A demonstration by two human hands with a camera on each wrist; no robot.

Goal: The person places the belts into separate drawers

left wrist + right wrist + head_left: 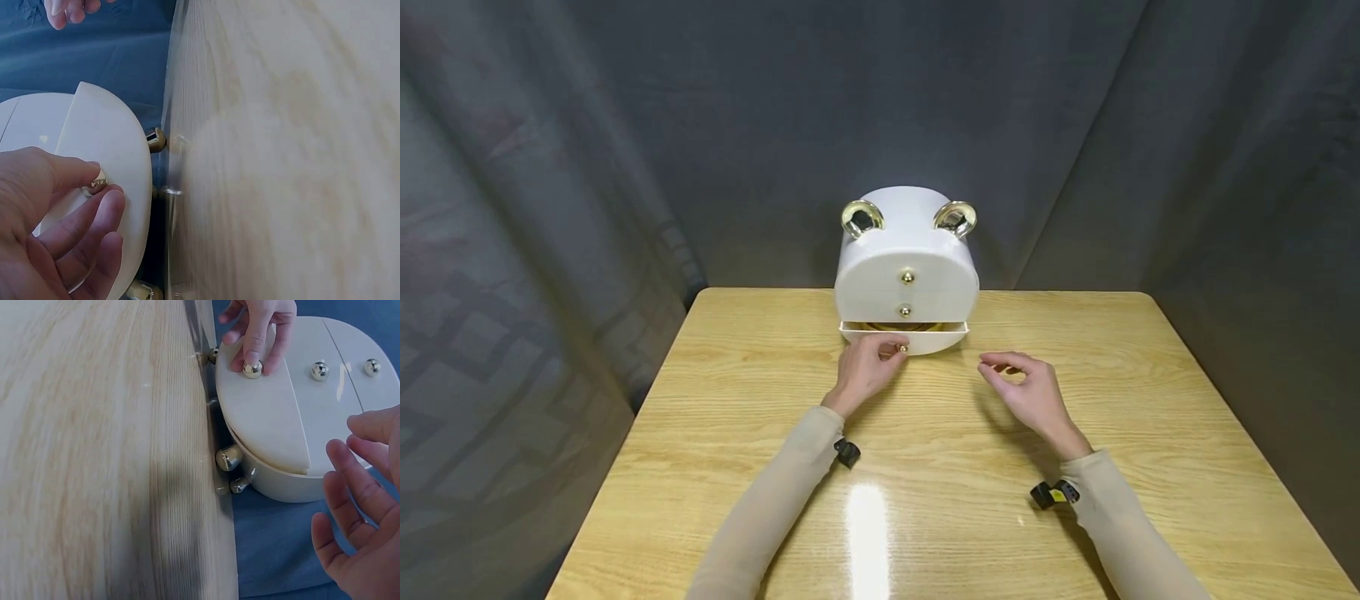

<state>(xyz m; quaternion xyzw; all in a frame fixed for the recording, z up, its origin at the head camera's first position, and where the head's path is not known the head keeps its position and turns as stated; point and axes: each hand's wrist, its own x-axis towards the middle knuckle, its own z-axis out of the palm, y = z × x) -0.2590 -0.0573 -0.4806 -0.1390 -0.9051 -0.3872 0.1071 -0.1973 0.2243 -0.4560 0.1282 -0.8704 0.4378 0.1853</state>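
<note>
A white rounded drawer box (pixel 880 292) with gold ear-shaped rings on top stands at the far side of the table. Its bottom drawer (pixel 936 341) is pulled out a little, showing a narrow gap along the top edge. My left hand (pixel 867 367) pinches that drawer's round gold knob (pixel 96 182) between thumb and index finger, the other fingers loosely bent. To the right of the box, my right hand (pixel 1030 396) hovers over the table with relaxed, slightly bent fingers and nothing in them. Above the open drawer, two more gold knobs mark the other drawers, which are flush.
The light wood table (pixel 760 400) runs out to both sides of the box. Dark grey curtains (pixel 775 142) hang behind it and at the sides. Short gold feet (pixel 229 458) hold the box up from the tabletop.
</note>
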